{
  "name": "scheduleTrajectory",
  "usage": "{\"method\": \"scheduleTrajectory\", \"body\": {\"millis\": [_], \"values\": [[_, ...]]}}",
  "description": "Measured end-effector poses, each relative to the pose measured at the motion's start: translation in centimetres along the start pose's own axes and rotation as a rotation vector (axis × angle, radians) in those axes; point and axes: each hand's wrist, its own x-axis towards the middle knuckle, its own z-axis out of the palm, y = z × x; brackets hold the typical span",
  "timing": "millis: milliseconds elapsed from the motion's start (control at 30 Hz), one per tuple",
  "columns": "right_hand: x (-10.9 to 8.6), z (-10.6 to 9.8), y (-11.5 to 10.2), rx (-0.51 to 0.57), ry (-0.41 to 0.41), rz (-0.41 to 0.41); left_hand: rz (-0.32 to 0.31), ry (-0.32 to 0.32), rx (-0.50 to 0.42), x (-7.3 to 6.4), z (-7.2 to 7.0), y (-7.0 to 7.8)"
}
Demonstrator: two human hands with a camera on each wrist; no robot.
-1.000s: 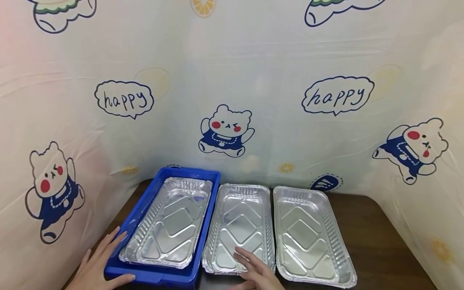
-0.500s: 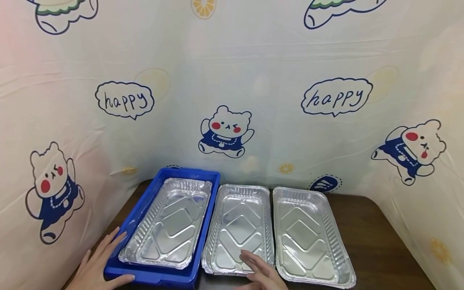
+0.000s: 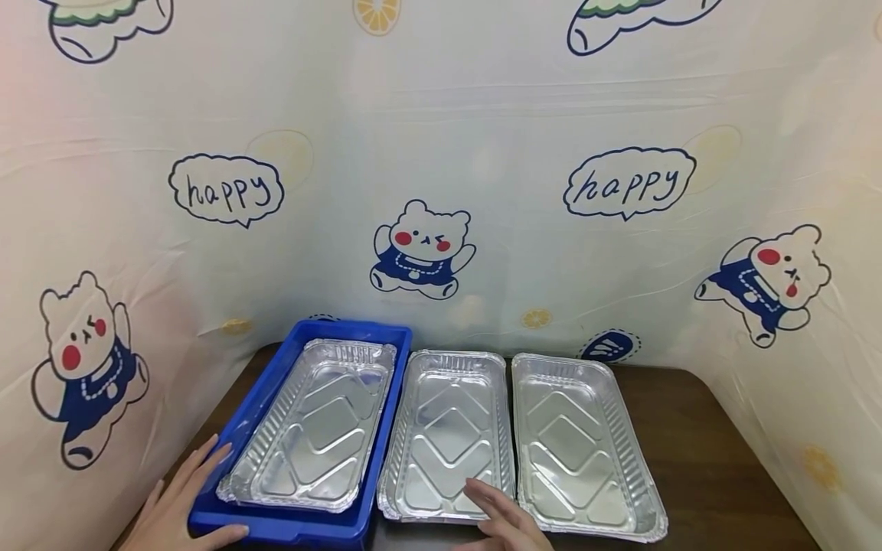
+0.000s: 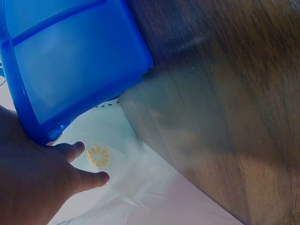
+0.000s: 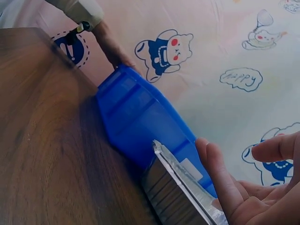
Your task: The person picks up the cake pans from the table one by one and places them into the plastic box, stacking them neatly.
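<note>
A blue plastic bin (image 3: 276,528) stands at the left with a rectangular foil tray (image 3: 324,421) inside. My left hand (image 3: 165,516) rests at its near left corner, fingers spread along the left rim and thumb on the front rim. In the left wrist view, the same hand (image 4: 37,178) touches the bin's edge (image 4: 75,61). A second foil tray (image 3: 451,428) lies beside the bin, and a third foil tray (image 3: 575,436) lies right of that. My right hand (image 3: 508,528) hovers over the middle tray's near edge, fingers loosely extended and holding nothing. Its thumb and fingers (image 5: 276,147) stand apart in the right wrist view.
All of this sits on a dark brown wooden table (image 3: 717,467). A pale cloth (image 3: 524,138) printed with cartoon bears hangs behind and on both sides. The bin's far end is close to the cloth. Narrow gaps separate the trays.
My right hand has drifted slightly right and toward me over the middle tray. The left hand stays on the bin's corner. The head view has turned a little to the right.
</note>
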Motion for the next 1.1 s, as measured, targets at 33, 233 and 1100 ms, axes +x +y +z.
{"method": "scheduleTrajectory", "body": {"millis": [33, 233, 1100], "values": [[-0.1, -0.1, 0.0, 0.004, -0.010, -0.007, 0.001, 0.000, 0.000, 0.0, 0.0, 0.0], [-0.6, -0.6, 0.0, 0.011, 0.013, 0.009, -0.002, -0.004, 0.009, 0.1, 0.0, 0.1], [-1.4, -1.0, -0.7, -0.066, 0.230, 0.162, -0.015, -0.015, 0.010, 0.0, -0.4, 0.4]]}}
